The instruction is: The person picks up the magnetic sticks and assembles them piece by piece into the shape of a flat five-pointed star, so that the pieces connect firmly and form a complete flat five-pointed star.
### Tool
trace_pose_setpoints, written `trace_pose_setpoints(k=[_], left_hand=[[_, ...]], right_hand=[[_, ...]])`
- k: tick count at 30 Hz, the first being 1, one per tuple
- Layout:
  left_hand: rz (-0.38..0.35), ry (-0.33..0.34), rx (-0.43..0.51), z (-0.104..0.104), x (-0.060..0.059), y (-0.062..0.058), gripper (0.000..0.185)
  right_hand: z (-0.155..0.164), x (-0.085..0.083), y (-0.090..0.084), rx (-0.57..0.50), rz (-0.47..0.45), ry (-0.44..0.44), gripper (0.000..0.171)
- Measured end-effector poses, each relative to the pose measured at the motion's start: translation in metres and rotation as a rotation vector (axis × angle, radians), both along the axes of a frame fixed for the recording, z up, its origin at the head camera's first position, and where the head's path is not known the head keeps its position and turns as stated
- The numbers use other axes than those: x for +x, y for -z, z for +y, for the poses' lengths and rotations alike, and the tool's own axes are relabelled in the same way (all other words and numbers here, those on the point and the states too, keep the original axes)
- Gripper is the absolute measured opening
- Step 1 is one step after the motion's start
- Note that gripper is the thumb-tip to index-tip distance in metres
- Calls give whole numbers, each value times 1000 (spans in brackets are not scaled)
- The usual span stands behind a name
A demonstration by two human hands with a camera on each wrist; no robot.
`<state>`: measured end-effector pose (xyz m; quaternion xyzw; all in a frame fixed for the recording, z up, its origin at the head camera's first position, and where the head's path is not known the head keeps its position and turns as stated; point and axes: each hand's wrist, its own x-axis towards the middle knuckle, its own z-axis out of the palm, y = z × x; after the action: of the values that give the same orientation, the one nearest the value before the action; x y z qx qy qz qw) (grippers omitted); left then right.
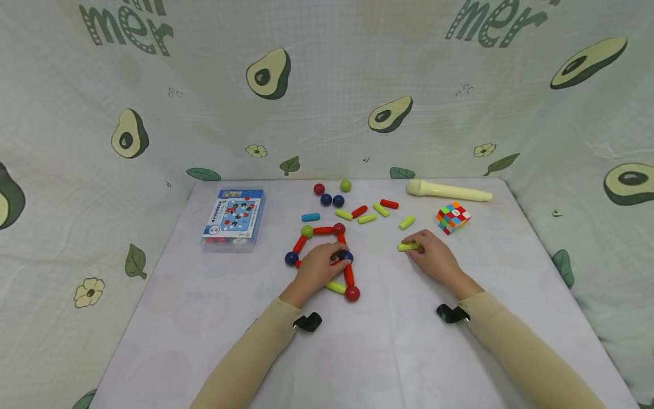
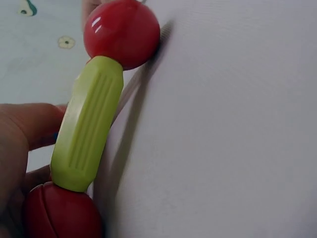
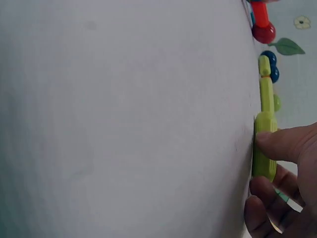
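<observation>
A frame of coloured balls and magnetic-style sticks lies on the table in the head view, with red sticks [image 1: 323, 230], a green ball [image 1: 306, 230] and dark blue balls [image 1: 292, 258]. My left hand [image 1: 319, 266] reaches over it, thumb and fingers pinching the dark blue ball [image 1: 346, 257] on its right side. Below that hand, a yellow-green stick [image 2: 88, 124] joins two red balls [image 2: 122, 33] in the left wrist view. My right hand [image 1: 434, 255] pinches a loose yellow-green stick [image 3: 265, 148] between thumb and fingers, close over the table.
Loose yellow-green sticks [image 1: 367, 218], red sticks [image 1: 389, 204], a blue stick [image 1: 310, 217] and several balls [image 1: 326, 199] lie behind the frame. A clear kit box [image 1: 233, 220] stands at left. At back right are a puzzle cube [image 1: 452, 217] and a cream toy microphone [image 1: 449, 191].
</observation>
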<state>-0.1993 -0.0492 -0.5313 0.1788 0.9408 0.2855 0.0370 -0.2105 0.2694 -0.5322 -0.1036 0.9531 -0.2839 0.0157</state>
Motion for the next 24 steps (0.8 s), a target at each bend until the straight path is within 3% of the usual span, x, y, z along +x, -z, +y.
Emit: trace_pose_setpoints(k=[8, 16, 24], left_hand=[[-47, 97, 7, -5, 5, 0, 38], [-44, 110, 10, -7, 6, 1, 36], [-61, 119, 35, -11, 7, -1, 35]], right_hand=[[-34, 16, -6, 0, -22, -183, 19], [-65, 15, -10, -36, 20, -315, 20], [-86, 13, -5, 43, 50, -382, 21]])
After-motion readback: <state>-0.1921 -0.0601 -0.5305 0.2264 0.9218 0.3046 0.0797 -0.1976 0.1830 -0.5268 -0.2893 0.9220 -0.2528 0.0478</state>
